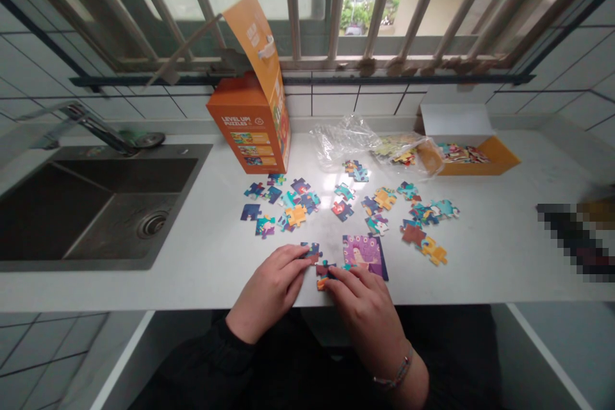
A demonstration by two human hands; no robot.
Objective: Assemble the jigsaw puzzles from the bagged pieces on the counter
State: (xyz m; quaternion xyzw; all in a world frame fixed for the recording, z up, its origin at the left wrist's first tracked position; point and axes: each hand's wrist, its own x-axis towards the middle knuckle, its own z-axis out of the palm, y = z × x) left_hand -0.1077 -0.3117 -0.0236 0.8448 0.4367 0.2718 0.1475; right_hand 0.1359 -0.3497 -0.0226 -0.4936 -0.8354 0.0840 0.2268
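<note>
Near the counter's front edge, my left hand (273, 283) has its fingers pressed together on a dark blue and brown puzzle piece (311, 251). Just to the right and nearer to me, my right hand (365, 301) pinches another puzzle piece (323, 274), brown, teal and orange. These two pieces lie close together; whether they interlock I cannot tell. A purple square picture (361, 252) with a dark blue edge lies beyond the right fingers, which partly cover its lower left corner. Several loose puzzle pieces (295, 214) are scattered across the counter beyond both hands.
An orange puzzle box (254, 125) stands with its lid up at the back. Beside it lie a clear plastic bag (346, 141) and an open yellow box (502, 157) holding more pieces. A sink (180, 205) is set into the counter at left. Barred windows rise behind.
</note>
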